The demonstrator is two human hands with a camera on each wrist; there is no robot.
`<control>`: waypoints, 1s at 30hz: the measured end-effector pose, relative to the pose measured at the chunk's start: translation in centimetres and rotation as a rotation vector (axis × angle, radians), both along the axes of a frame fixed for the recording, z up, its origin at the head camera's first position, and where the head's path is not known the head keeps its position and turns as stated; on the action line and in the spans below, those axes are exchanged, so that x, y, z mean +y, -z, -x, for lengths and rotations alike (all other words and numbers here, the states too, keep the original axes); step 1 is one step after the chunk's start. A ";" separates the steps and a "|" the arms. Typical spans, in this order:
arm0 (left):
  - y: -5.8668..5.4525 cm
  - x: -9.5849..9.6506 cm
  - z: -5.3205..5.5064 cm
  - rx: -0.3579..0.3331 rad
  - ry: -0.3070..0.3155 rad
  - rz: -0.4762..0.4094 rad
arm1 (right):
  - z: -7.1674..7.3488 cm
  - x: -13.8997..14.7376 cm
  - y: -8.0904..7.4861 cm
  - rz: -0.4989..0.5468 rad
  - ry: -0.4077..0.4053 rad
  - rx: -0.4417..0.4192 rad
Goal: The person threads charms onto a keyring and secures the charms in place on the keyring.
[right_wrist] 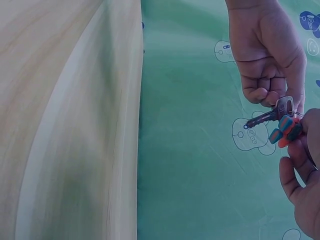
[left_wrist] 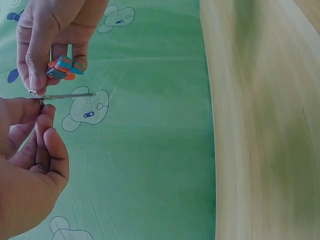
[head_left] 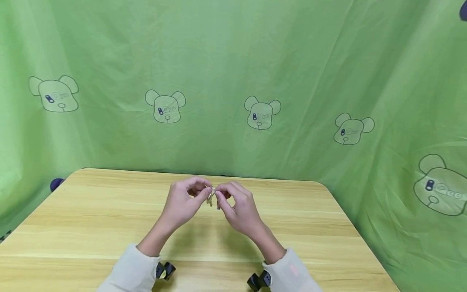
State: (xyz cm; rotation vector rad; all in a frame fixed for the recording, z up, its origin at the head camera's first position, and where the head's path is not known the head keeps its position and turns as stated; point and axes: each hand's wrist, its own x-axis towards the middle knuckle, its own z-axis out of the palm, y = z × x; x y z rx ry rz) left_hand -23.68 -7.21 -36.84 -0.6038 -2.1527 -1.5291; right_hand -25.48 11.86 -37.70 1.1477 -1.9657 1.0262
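Above the table, both hands meet at a metal key and its small ring. Thumb and fingertips of my left hand pinch the ring end, from which the key hangs down. My right hand pinches the same small hardware from the other side, its fingertips nearly touching the left ones. An orange and blue charm hangs beneath the right fingers; in the right wrist view it lies against the key's head. Fingertips hide most of the ring, so I cannot tell whether key and charm are linked.
Below the hands spreads a light wooden table. A green curtain with printed bear heads hangs behind and to the right of it. Black wrist devices sit under both pale sleeves.
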 end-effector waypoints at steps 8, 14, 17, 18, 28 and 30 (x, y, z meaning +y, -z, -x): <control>0.4 0.0 0.2 0.083 -0.022 0.095 | 0.0 0.0 0.2 -0.006 0.026 -0.010; 0.2 -0.1 0.1 0.091 -0.015 0.080 | 0.0 0.0 0.0 -0.009 0.025 0.000; 0.1 -0.1 0.1 0.084 -0.012 0.069 | -0.1 0.0 -0.1 -0.012 0.023 0.005; 0.1 -0.1 0.1 0.082 -0.014 0.067 | -0.1 0.0 -0.1 -0.013 0.022 0.006; 0.1 -0.1 0.1 0.079 -0.024 0.059 | -0.1 0.1 -0.2 -0.014 0.017 0.008; 0.1 -0.1 0.0 0.071 -0.028 0.059 | -0.1 0.1 -0.1 -0.011 0.016 0.011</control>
